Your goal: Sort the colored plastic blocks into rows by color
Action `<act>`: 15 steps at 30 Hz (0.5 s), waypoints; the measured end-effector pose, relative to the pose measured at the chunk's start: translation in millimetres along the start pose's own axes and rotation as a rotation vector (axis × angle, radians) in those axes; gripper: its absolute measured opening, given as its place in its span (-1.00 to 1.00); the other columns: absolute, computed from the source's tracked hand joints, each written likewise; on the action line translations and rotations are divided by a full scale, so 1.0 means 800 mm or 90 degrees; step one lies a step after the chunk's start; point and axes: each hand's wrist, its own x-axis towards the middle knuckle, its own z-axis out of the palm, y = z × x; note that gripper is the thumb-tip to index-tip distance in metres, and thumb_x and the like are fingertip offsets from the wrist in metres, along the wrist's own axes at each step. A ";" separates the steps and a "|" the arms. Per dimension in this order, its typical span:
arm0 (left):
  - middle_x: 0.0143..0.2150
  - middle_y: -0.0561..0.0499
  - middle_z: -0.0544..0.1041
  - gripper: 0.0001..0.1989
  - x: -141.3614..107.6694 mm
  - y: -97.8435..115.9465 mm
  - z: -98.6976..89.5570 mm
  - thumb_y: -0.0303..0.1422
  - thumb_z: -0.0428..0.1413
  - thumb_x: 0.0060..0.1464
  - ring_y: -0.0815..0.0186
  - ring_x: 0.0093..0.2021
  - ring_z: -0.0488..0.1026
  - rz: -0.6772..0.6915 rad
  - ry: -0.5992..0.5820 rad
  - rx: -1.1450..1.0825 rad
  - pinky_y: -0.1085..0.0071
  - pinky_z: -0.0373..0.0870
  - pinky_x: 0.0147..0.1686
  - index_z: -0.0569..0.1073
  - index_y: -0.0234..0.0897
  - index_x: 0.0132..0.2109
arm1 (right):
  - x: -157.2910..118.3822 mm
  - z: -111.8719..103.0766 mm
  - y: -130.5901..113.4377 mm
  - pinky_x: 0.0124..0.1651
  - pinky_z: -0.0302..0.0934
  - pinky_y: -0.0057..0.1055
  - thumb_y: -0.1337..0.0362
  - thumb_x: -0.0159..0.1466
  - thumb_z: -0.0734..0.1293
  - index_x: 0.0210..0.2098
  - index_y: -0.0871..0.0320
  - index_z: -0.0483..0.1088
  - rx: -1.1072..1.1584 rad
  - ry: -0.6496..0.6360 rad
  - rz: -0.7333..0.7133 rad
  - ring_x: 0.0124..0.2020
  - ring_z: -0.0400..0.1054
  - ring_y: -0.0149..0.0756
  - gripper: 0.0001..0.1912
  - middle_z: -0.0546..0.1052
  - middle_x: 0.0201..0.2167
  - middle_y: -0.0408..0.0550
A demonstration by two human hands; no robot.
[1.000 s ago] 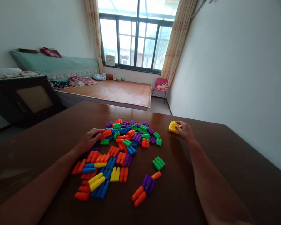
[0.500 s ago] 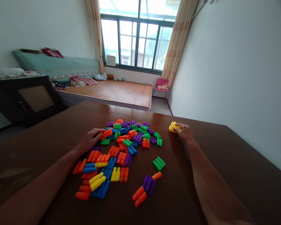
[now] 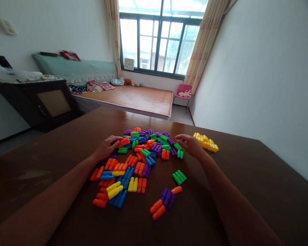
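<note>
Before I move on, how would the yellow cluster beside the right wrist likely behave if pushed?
The yellow cluster looks plastic, so probably stiff and light. Lying low on the glossy table, it would likely slide rather than roll.

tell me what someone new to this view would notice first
The eye would probably go first to the bright heap of orange, green, blue and purple toy blocks on the dark brown table, with the left hand at its left edge and the right hand near its right. Next might come the yellow blocks grouped beyond the right hand, then the big bright window in the far wall.
</note>
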 end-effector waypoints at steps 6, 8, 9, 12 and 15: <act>-0.02 -0.09 0.51 -0.51 -0.001 0.002 0.000 -0.03 -0.06 0.14 0.15 -0.01 0.43 0.004 -0.003 -0.005 0.26 0.33 0.06 0.51 -0.26 -0.01 | -0.036 0.062 -0.166 0.02 0.17 -0.27 0.06 0.29 0.28 -0.04 0.03 0.44 0.026 -0.238 -0.383 -0.07 0.32 -0.22 -0.69 0.53 -0.11 -0.04; -0.03 -0.10 0.51 -0.51 -0.001 0.006 -0.001 -0.03 -0.06 0.13 0.14 -0.01 0.43 0.003 -0.001 -0.005 0.25 0.32 0.06 0.51 -0.26 -0.01 | -0.052 0.084 -0.185 -0.02 0.18 -0.26 -0.02 0.25 0.30 -0.04 0.04 0.42 -0.038 -0.263 -0.418 -0.05 0.29 -0.19 -0.62 0.51 -0.09 -0.04; -0.03 -0.09 0.52 -0.51 -0.001 0.007 -0.001 -0.03 -0.05 0.13 0.14 -0.01 0.43 0.001 0.000 -0.004 0.25 0.32 0.07 0.51 -0.25 -0.01 | -0.058 0.094 -0.188 -0.03 0.18 -0.26 -0.03 0.24 0.31 -0.04 0.04 0.40 -0.068 -0.266 -0.421 -0.03 0.28 -0.18 -0.61 0.50 -0.09 -0.04; -0.04 -0.08 0.52 -0.50 -0.001 0.007 -0.001 0.00 -0.05 0.11 0.13 -0.01 0.43 -0.005 0.004 -0.003 0.25 0.33 0.06 0.52 -0.24 -0.01 | -0.065 0.106 -0.182 -0.02 0.17 -0.26 0.07 0.25 0.33 -0.03 0.04 0.37 -0.107 -0.272 -0.405 -0.02 0.26 -0.18 -0.66 0.49 -0.11 -0.04; -0.03 -0.08 0.52 -0.49 0.001 -0.001 0.000 0.01 -0.05 0.11 0.13 0.00 0.44 -0.003 0.007 -0.002 0.27 0.34 0.05 0.52 -0.23 -0.01 | -0.060 0.092 -0.179 0.03 0.15 -0.23 0.16 0.24 0.34 -0.07 0.03 0.37 -0.072 -0.291 -0.389 0.01 0.24 -0.18 -0.72 0.49 -0.11 -0.06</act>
